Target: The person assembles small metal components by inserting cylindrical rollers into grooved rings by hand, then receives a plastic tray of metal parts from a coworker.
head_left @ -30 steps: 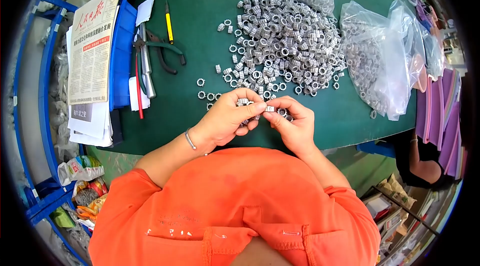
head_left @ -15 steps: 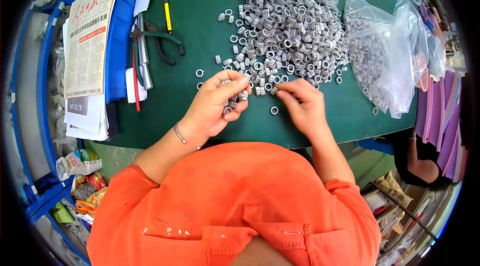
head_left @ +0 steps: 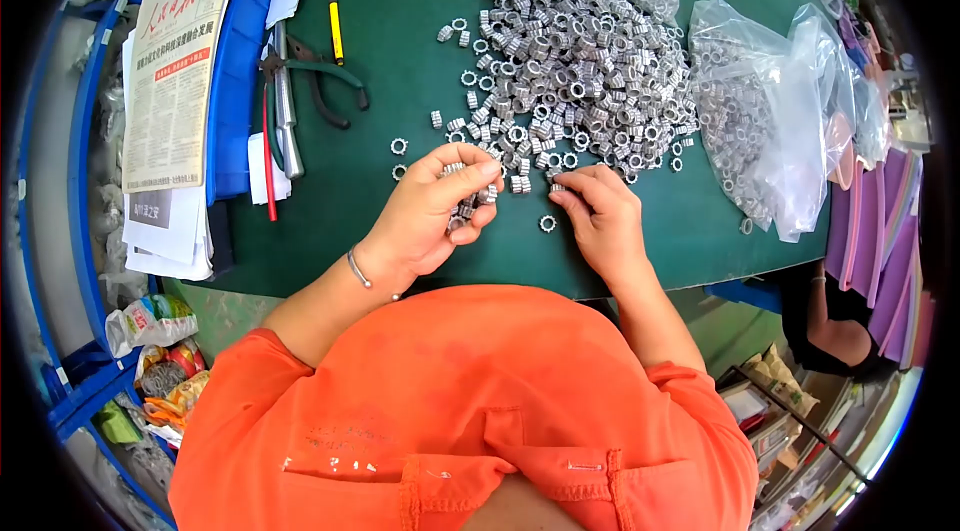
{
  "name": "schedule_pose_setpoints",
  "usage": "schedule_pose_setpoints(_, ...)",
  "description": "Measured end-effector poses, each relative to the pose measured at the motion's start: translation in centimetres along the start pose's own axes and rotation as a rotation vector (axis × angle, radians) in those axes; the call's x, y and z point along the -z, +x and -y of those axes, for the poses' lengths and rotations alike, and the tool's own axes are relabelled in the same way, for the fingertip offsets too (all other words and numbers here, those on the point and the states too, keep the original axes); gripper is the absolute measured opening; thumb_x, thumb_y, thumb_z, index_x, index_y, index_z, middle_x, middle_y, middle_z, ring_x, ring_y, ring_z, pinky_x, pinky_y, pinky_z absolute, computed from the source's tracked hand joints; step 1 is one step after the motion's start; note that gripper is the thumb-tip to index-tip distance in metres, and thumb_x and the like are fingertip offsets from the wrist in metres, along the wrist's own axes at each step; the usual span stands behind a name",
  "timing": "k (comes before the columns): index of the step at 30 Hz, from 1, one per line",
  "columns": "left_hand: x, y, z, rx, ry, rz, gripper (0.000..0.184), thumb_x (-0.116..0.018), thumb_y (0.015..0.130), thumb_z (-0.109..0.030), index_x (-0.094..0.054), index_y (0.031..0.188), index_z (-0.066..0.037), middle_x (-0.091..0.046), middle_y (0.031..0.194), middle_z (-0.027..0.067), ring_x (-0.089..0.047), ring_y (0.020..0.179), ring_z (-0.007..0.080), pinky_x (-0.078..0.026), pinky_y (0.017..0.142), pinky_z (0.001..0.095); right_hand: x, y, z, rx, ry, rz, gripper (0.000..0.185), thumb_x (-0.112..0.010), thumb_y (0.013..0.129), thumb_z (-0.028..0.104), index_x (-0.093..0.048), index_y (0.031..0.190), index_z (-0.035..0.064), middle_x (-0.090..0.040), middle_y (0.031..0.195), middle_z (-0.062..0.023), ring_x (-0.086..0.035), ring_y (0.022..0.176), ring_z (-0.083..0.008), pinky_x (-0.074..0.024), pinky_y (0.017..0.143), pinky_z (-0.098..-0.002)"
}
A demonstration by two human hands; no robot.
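The left hand [head_left: 425,211] curls its fingers around toothed metal rings [head_left: 468,205], presumably keeping them gathered; at its three o'clock, the right hand [head_left: 606,223] pinches a single ring [head_left: 556,187].

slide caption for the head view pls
Left hand holds several grey rings; right hand touches another ring near the pile.

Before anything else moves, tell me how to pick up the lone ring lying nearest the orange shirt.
Probably best pinched from above, by opposite sides of its toothed rim: the ring lies flat, hole up, with bare green tabletop around it.
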State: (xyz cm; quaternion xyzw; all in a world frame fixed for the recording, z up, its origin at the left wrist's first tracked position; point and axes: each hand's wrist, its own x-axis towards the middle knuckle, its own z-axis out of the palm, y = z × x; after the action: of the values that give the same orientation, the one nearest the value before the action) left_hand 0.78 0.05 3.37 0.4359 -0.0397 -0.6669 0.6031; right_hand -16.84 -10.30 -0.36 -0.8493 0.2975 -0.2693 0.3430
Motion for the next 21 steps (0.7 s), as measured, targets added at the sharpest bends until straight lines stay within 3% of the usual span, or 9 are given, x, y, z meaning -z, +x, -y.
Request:
schedule_pose_setpoints(1,0.1,-0.1,0.0,-0.002,-0.006,-0.002,0.009,-0.052,0.086,-0.013,-0.049,0.085,-0.005,-0.054,0.081,0.0075,-0.046,0.054,0.0096,-0.029,0.036,0.0167,0.3,0.0,0.2,0.002,-0.002,0.006,0.014,-0.066,0.073,0.003,-0.064,0.087,0.0030,-0.057,0.073,-0.0031,-0.055,0.062,-0.0117,-0.0407,0.049,-0.0222)
schedule_pose_setpoints(3,0.3,-0.1,-0.1,0.007,-0.010,-0.010,0.009,-0.052,0.086,-0.013,-0.049,0.085,-0.005,-0.054,0.081,0.0074,-0.046,0.055,0.0094,-0.029,0.036,0.0166,1.0,0.2,1.2,-0.602,0.553,0.199,0.012,-0.061,0.078,0.002,-0.063,0.090,0.0011,-0.061,0.076,-0.0058,-0.052,0.058,-0.0083,-0.0391,0.046,-0.0197)
schedule_pose_setpoints(8,0.2,-0.1,-0.1,0.008,-0.007,-0.023,0.009,-0.052,0.086,-0.013,-0.048,0.085,-0.005,-0.053,0.081,0.0072,-0.046,0.054,0.0090,-0.028,0.036,0.0163,1.1,0.2,1.3,-0.799,1.035,0.232,0.019,-0.057,0.081,0.001,-0.058,0.100,-0.0008,-0.062,0.078,-0.0087,-0.052,0.059,-0.0075,-0.0388,0.044,-0.0172)
schedule_pose_setpoints(11,0.1,-0.2,-0.1,0.012,-0.008,-0.016,0.009,-0.052,0.086,-0.013,-0.048,0.085,-0.005,-0.053,0.081,0.0070,-0.045,0.054,0.0089,-0.028,0.036,0.0162,1.0,0.0,1.5,-0.778,1.164,0.195,0.021,-0.056,0.081,0.001,-0.057,0.102,-0.0006,-0.061,0.080,-0.0099,-0.050,0.058,-0.0075,-0.0381,0.044,-0.0168)
schedule_pose_setpoints(15,0.3,-0.1,-0.1,0.020,-0.014,0.011,0.013,-0.058,0.083,-0.015,-0.050,0.087,-0.005,-0.053,0.077,0.0044,-0.049,0.055,0.0087,-0.029,0.037,0.0173,0.9,0.0,1.3,-0.828,1.309,0.219,0.016,-0.054,0.082,0.001,-0.057,0.098,0.0001,-0.061,0.079,-0.0115,-0.049,0.056,-0.0083,-0.0364,0.040,-0.0172)
schedule_pose_setpoints(21,-0.1,-0.1,-0.1,0.030,0.008,-0.017,0.008,-0.053,0.086,-0.013,-0.049,0.085,-0.006,-0.053,0.081,0.0067,-0.045,0.054,0.0086,-0.028,0.036,0.0163,0.7,0.0,1.1,-0.897,1.475,0.226,0.010,-0.054,0.082,0.003,-0.056,0.091,0.0006,-0.061,0.076,-0.0145,-0.049,0.050,-0.0099,-0.0345,0.037,-0.0177)
